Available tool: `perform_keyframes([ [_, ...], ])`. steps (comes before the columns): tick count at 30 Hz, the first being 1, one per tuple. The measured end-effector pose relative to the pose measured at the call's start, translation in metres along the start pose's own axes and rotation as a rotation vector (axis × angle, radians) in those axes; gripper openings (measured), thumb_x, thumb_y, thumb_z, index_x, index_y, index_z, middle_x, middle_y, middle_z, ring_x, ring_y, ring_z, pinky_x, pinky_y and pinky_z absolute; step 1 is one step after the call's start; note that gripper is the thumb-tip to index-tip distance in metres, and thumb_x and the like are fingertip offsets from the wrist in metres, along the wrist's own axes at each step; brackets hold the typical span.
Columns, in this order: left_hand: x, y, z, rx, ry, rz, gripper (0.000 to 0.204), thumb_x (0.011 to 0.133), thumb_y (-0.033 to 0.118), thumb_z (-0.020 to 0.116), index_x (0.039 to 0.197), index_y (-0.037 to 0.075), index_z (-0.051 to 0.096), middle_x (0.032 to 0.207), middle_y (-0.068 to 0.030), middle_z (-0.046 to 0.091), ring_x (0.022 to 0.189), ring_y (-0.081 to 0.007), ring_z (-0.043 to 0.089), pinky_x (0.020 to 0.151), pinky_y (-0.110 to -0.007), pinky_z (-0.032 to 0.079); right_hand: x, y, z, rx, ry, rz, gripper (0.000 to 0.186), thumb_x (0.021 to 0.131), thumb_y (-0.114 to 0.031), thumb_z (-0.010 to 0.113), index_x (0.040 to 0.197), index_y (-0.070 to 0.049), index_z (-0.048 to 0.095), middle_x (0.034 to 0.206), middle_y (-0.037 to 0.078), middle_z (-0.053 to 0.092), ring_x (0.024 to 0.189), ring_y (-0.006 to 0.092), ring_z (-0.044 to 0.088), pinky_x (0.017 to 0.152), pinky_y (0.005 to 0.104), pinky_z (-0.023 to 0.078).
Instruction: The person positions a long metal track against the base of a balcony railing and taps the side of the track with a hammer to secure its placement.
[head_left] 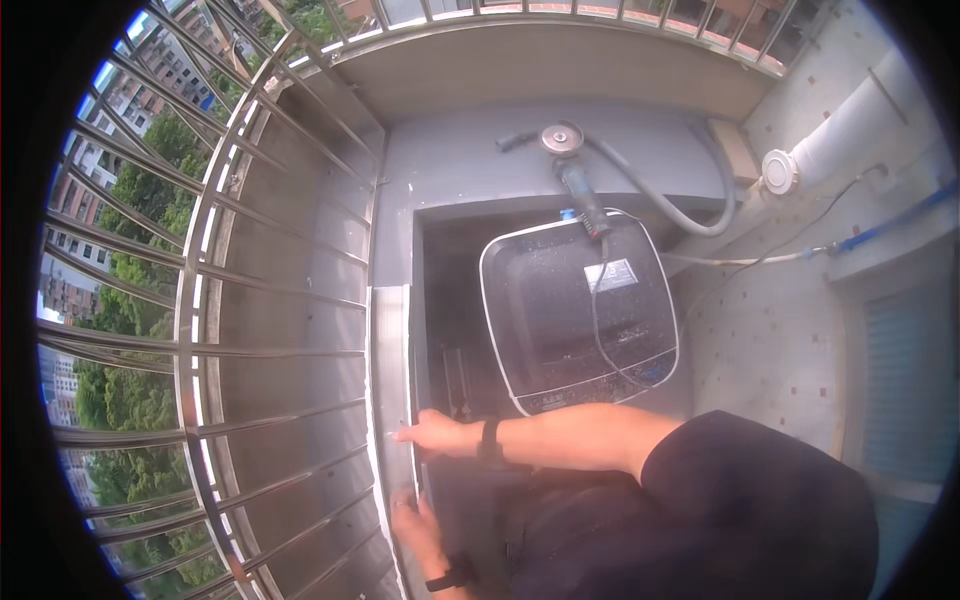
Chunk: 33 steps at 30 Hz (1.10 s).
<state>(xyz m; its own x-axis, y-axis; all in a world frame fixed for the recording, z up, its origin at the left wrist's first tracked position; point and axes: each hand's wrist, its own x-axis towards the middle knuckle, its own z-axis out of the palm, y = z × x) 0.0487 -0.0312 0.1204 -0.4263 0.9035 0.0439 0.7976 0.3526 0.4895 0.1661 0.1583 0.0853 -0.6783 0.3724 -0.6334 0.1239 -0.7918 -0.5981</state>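
Note:
A long pale strip (391, 350) lies along the low ledge beside the railing. My right hand (440, 433) reaches across from the right and grips the strip's inner edge, with a finger or thumb on its top face. Nearer to me, my left hand (418, 530) holds the same edge; part of its grip is hidden. Both wrists wear dark bands. Beyond my right forearm stands a dark-topped washing machine (570, 310) with a white rim, dusty on its lid. An angle grinder (575, 175) rests at its far edge, disc on the grey ledge side, cord trailing over the lid.
Metal railing bars (270, 270) run along the left. A grey hose (690, 220) curls over the far grey ledge (450, 150). A white drainpipe (850, 125) and a thin water hose (790, 257) are at the right, by the tiled wall (760, 350).

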Motion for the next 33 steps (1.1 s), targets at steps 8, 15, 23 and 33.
perform_keyframes([
  [8, -0.049, 0.040, -0.036, 0.059, 0.271, 0.028, 0.033, 0.087, 0.001, 0.073, 0.119, 0.001, 0.063, 0.096, -0.0130, 0.063, 0.084, -0.0282, 0.063, 0.077, -0.036, 0.052, -0.010, 0.003, -0.021, 0.071, -0.027, -0.062, 0.085, 0.090, -0.028, 0.075, 0.143, 0.021, 0.031, 0.145, 0.030, 0.043, 0.132, 0.0405, 0.051, 0.098, 0.0589, 0.055],
  [15, -0.243, -0.014, -0.049, -0.148, 0.503, -0.626, 0.018, 0.096, 0.012, 0.070, 0.106, -0.003, 0.068, 0.091, -0.0076, 0.070, 0.081, -0.0136, 0.066, 0.077, -0.029, 0.053, -0.039, -0.007, -0.001, 0.030, -0.056, -0.166, 0.029, 0.095, -0.024, 0.070, 0.110, 0.000, 0.061, 0.096, 0.010, 0.066, 0.105, 0.0296, 0.066, 0.097, 0.0544, 0.049],
  [23, -0.437, -0.127, -0.054, -0.905, 1.203, -1.237, 0.060, 0.098, 0.029, 0.071, 0.142, -0.001, 0.043, 0.114, -0.0118, 0.061, 0.096, -0.0215, 0.064, 0.085, -0.036, 0.055, -0.029, -0.028, -0.090, -0.098, -0.136, -0.269, 0.030, 0.097, -0.037, 0.069, 0.114, -0.014, 0.061, 0.102, 0.000, 0.066, 0.090, 0.0147, 0.064, 0.080, 0.0327, 0.052],
  [33, -0.558, -0.253, -0.133, -1.526, 1.773, -0.843, 0.080, 0.099, 0.056, 0.059, 0.152, 0.001, 0.033, 0.148, -0.0195, 0.046, 0.132, -0.0374, 0.049, 0.110, -0.052, 0.040, -0.056, -0.068, -0.149, -0.451, -0.109, -0.616, 0.039, 0.103, -0.031, 0.059, 0.137, -0.012, 0.059, 0.130, 0.001, 0.061, 0.112, 0.0146, 0.058, 0.092, 0.0347, 0.049],
])
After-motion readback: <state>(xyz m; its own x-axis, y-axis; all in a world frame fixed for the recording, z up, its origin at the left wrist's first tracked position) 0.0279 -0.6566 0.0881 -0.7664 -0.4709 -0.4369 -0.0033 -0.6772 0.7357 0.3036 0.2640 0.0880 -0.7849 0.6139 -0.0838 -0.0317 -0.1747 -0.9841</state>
